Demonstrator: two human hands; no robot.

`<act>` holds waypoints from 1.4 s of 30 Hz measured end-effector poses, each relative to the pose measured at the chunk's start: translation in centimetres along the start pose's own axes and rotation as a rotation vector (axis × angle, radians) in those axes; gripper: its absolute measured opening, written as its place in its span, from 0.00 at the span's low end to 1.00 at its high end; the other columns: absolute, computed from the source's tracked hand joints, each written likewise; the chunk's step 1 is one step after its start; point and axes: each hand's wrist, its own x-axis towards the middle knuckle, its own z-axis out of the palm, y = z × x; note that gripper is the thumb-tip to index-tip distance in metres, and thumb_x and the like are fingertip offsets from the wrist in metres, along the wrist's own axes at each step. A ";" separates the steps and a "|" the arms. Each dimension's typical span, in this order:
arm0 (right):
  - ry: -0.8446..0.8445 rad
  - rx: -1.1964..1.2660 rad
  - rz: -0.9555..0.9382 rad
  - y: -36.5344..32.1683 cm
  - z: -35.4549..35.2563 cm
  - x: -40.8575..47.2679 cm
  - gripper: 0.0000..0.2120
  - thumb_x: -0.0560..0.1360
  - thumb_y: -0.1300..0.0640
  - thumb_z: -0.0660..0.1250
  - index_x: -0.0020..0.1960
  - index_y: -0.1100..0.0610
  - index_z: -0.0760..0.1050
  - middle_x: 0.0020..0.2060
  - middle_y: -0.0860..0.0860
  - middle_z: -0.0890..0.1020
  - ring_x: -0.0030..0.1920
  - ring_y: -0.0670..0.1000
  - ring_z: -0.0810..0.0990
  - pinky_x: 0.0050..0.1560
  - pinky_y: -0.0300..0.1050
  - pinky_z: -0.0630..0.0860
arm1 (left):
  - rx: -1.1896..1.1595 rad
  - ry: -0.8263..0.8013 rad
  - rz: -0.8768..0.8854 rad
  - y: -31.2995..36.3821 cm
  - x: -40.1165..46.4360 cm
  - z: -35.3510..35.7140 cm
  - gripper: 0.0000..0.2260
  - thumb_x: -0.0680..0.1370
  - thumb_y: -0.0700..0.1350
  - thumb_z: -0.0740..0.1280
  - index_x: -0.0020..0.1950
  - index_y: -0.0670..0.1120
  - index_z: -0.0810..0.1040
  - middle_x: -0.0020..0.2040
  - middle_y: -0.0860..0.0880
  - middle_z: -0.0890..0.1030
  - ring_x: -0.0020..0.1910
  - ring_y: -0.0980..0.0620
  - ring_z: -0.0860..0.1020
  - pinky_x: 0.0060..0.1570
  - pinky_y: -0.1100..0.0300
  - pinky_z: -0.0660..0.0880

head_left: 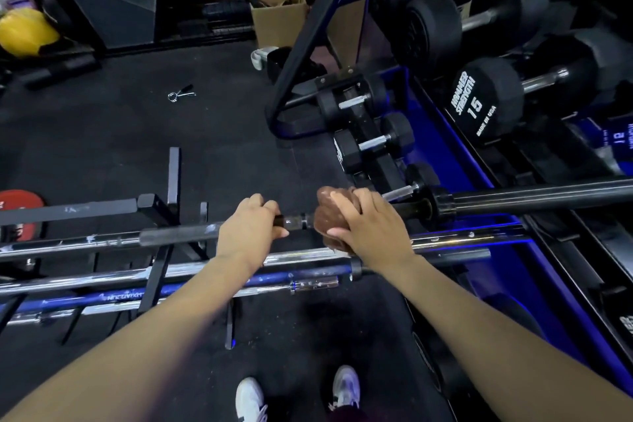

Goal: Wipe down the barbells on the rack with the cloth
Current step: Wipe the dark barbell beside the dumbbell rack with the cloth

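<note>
A dark barbell [178, 236] lies across the top of the black floor rack [157, 212], its black sleeve [534, 195] running off to the right. My left hand [248, 233] grips the bar's shaft. Just to its right, my right hand [366, 223] holds a bunched brown cloth [327, 212] wrapped around the same bar near the collar. Below it, chrome bars [102, 276] and a blue bar [120, 298] lie in lower rack slots.
A dumbbell rack with blue trim [431, 120] stands at right, holding black dumbbells [486, 96]. A spring collar clip [180, 92] lies on the black rubber floor. A cardboard box [279, 20] sits at the back, a red plate [19, 202] at left. My shoes [346, 384] are below.
</note>
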 end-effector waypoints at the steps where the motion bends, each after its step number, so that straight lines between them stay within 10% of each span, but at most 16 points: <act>1: -0.007 -0.012 -0.026 0.2 -0.2 0.3 0.30 0.64 0.37 0.70 0.62 0.52 0.75 0.45 0.56 0.78 0.43 0.57 0.78 0.43 0.49 0.78 | -0.001 0.001 -0.004 0.0 0.1 0.0 0.18 0.77 0.53 0.66 0.63 0.47 0.73 0.54 0.48 0.71 0.61 0.50 0.68 0.53 0.52 0.74; 6: -0.005 0.095 0.053 0.0 -0.7 1.0 0.23 0.75 0.40 0.54 0.56 0.54 0.78 0.42 0.55 0.77 0.40 0.56 0.75 0.38 0.48 0.76 | -0.019 -0.033 -0.023 0.0 -0.1 -0.2 0.18 0.76 0.52 0.68 0.63 0.46 0.74 0.53 0.48 0.71 0.61 0.49 0.68 0.54 0.50 0.73; 12: 0.042 0.079 0.040 0.2 -0.1 -3.1 0.25 0.70 0.48 0.67 0.65 0.56 0.70 0.55 0.61 0.74 0.56 0.62 0.77 0.60 0.56 0.76 | -0.035 -0.025 -0.029 0.2 -0.1 0.0 0.18 0.76 0.51 0.68 0.63 0.47 0.74 0.53 0.49 0.70 0.61 0.50 0.68 0.54 0.52 0.73; 16: -0.023 0.057 0.166 -0.7 -0.7 0.8 0.19 0.76 0.45 0.56 0.51 0.58 0.77 0.42 0.56 0.77 0.41 0.57 0.77 0.42 0.50 0.77 | -0.023 -0.010 -0.026 0.4 0.1 0.3 0.17 0.76 0.51 0.68 0.62 0.46 0.74 0.53 0.48 0.70 0.61 0.49 0.68 0.54 0.51 0.73; 19: -0.250 0.123 0.266 -0.6 -1.3 3.7 0.21 0.81 0.46 0.49 0.54 0.59 0.75 0.45 0.56 0.77 0.48 0.59 0.75 0.47 0.52 0.70 | -0.017 -0.008 -0.032 0.3 0.1 0.3 0.17 0.76 0.52 0.67 0.62 0.46 0.74 0.54 0.48 0.71 0.61 0.50 0.68 0.54 0.51 0.74; 29: 0.053 0.020 0.118 1.5 -0.3 -1.7 0.17 0.72 0.47 0.63 0.54 0.58 0.72 0.46 0.58 0.76 0.45 0.58 0.78 0.47 0.50 0.77 | -0.020 -0.011 -0.019 0.2 0.0 0.2 0.17 0.76 0.52 0.67 0.63 0.47 0.74 0.53 0.49 0.71 0.61 0.50 0.68 0.53 0.52 0.74; 35: -0.411 0.121 0.387 1.7 -1.4 4.6 0.18 0.83 0.49 0.51 0.60 0.60 0.71 0.57 0.58 0.73 0.59 0.59 0.69 0.57 0.51 0.65 | -0.004 -0.014 -0.010 0.4 0.0 0.1 0.18 0.76 0.52 0.67 0.63 0.47 0.74 0.55 0.49 0.71 0.62 0.50 0.67 0.53 0.53 0.73; 42: 0.121 0.026 0.154 2.0 -1.3 -1.6 0.11 0.70 0.53 0.67 0.46 0.59 0.71 0.42 0.58 0.72 0.42 0.57 0.70 0.40 0.52 0.74 | -0.006 -0.015 -0.019 0.2 -0.2 0.3 0.17 0.76 0.53 0.67 0.62 0.47 0.74 0.53 0.49 0.71 0.61 0.50 0.68 0.53 0.52 0.74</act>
